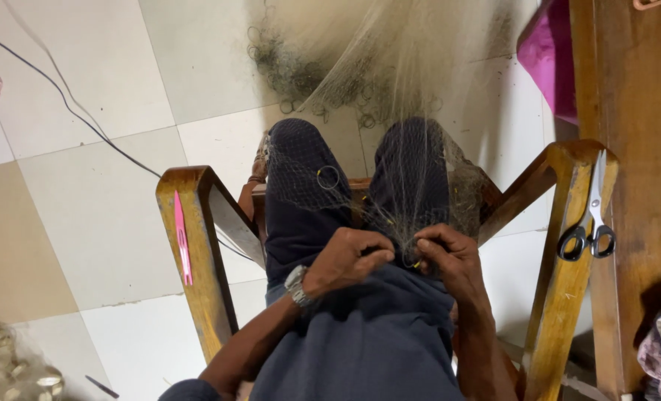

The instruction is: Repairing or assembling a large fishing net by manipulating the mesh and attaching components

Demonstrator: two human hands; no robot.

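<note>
A fine pale fishing net (390, 82) drapes from the floor ahead over my knees in dark trousers. My left hand (349, 256), with a wristwatch, and my right hand (449, 252) meet on my lap, both pinching a gathered bit of the net mesh between their fingers. A small metal ring (328, 177) with a yellow tie hangs in the net over my left knee. Further rings bunch on the floor at the net's edge (293, 70).
I sit in a wooden chair; a pink netting needle (182, 238) lies on its left armrest (200, 245), black-handled scissors (589, 223) on the right armrest. A wooden table (642, 111) stands right, pink cloth (549, 56) beside it. A black cable (70, 104) crosses the tiled floor.
</note>
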